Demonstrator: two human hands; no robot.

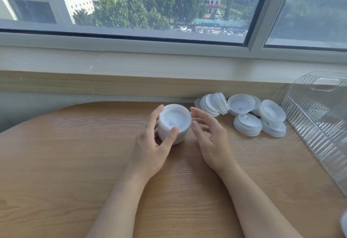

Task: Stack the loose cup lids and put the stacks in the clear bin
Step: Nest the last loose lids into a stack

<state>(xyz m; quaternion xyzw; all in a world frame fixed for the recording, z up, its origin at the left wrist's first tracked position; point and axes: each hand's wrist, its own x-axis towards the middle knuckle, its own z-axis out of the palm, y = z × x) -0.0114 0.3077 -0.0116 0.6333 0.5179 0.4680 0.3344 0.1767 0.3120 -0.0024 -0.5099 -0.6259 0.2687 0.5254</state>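
A stack of white cup lids (pixel 175 120) stands on the wooden table (pixel 75 162), a little beyond its middle. My left hand (pixel 154 144) grips the stack from the left, thumb on its near side and fingers round the far side. My right hand (pixel 208 136) hovers just to the right of the stack with relaxed, slightly bent fingers, holding nothing. Several loose white lids (pixel 244 114) lie in a heap at the back right, some leaning, some in short piles. The clear ribbed bin (pixel 319 117) stands at the right edge, beside the heap.
A pale window sill (pixel 131 67) and wall run along the table's far edge, with a window above. A blurred white object (pixel 344 224) shows at the bottom right corner.
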